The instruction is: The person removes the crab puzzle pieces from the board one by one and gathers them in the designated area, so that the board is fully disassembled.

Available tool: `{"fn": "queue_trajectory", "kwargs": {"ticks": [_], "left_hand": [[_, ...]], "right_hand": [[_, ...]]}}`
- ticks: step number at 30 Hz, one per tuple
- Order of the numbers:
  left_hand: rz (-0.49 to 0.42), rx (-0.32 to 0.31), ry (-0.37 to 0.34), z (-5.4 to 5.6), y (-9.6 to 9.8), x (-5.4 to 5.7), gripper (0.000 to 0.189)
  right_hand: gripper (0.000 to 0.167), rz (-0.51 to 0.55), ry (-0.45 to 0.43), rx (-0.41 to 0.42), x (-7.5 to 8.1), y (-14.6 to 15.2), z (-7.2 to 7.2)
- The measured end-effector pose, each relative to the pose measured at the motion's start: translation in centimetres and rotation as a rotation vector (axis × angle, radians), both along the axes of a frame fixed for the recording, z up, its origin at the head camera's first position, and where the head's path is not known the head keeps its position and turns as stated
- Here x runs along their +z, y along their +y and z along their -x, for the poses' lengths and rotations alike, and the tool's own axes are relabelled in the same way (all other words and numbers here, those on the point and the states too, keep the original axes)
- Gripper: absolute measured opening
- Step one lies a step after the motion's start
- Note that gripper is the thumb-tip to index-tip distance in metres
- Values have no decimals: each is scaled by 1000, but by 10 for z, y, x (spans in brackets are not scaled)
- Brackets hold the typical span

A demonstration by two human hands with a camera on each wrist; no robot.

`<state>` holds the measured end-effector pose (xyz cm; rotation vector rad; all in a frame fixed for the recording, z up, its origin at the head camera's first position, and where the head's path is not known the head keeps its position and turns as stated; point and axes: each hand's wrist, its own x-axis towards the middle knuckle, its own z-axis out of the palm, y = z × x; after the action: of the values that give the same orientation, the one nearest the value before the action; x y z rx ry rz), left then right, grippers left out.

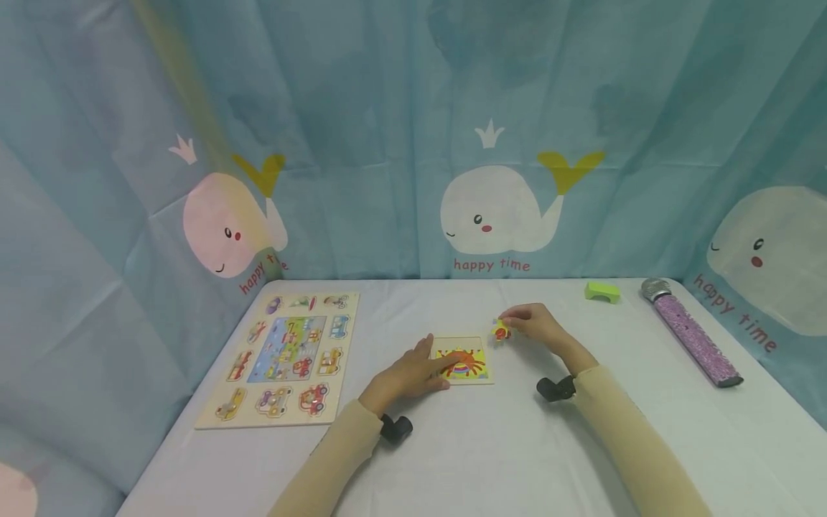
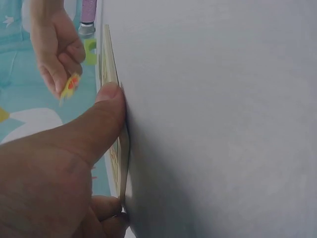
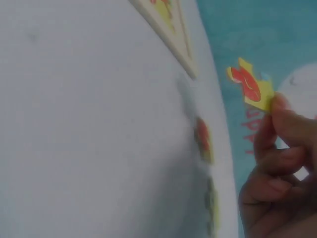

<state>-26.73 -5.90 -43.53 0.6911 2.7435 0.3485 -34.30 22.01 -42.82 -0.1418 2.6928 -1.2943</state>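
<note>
A small square wooden puzzle board (image 1: 484, 383) with a red crab picture on yellow lies mid-table. My left hand (image 1: 411, 372) holds it at its left side. In the left wrist view the thumb (image 2: 110, 106) lies against the board's edge, and the other fingers are by its lower end. To the right of the board my right hand (image 1: 535, 324) pinches a yellow and red puzzle piece (image 3: 250, 87) between thumb and finger, raised off the table. Another puzzle piece (image 3: 204, 141) and a yellowish one (image 3: 213, 206) lie on the table in the right wrist view.
A large peg puzzle (image 1: 349, 316) with vehicle pieces lies at the left. A green arch block (image 1: 602, 291) sits at the back right, beside a purple glittery microphone (image 1: 694, 334). A blue whale-print curtain (image 1: 388, 143) hangs behind the white table (image 1: 465, 459).
</note>
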Motion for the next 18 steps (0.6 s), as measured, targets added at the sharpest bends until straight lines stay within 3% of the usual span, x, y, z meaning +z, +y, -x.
{"fn": "queue_trajectory", "kwargs": {"ticks": [8,18], "left_hand": [[13,-19,14,0,0,2,59],[2,-24,8,-1,-1,3,58]], "right_hand": [[41,-4,-8,-43,2,45,-2],[44,-82,-135,-101,2,91,-4]]}}
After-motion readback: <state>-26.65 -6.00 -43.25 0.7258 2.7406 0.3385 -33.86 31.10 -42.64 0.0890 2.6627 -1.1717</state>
